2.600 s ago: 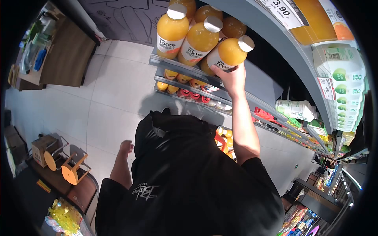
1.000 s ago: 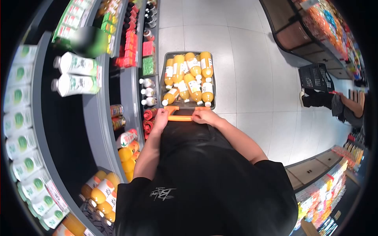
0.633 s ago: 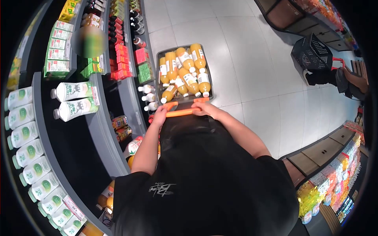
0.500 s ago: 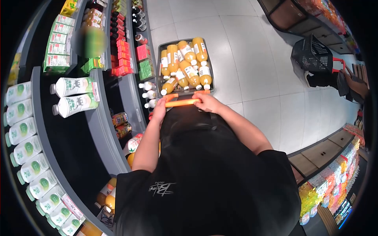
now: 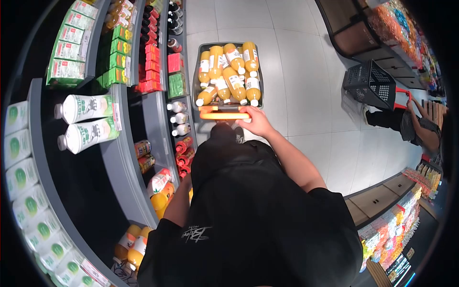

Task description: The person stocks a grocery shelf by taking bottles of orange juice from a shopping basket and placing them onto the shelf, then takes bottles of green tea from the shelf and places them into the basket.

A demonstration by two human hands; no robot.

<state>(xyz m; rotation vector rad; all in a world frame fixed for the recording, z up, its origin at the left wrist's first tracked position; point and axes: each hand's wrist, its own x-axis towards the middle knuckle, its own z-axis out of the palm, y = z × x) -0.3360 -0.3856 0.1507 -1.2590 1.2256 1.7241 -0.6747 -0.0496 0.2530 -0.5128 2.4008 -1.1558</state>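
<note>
My right hand point(image 5: 258, 122) is closed around the right end of an orange handle point(image 5: 224, 115). That handle belongs to a dark shopping basket point(image 5: 195, 82) on the floor ahead of me. Inside it lie several bottles of orange-yellow juice point(image 5: 234, 83) with white labels and white caps. My left hand point(image 5: 186, 182) hangs low beside my body, off the handle and near the shelf. Its fingers are hidden, so what it holds, if anything, does not show.
Left of me run shelves with large white bottles point(image 5: 91, 133), green boxes point(image 5: 118, 61), red-capped bottles point(image 5: 184, 145) and juice bottles point(image 5: 138, 247). To the right, another person point(image 5: 417, 125) holds a dark basket point(image 5: 370, 83) by its red handle. Packaged goods point(image 5: 389, 234) fill the lower-right display.
My left hand has let go of the orange handle and dropped back beside my body. My right hand stays on it. The other person's basket appears lower and slightly left in view.
</note>
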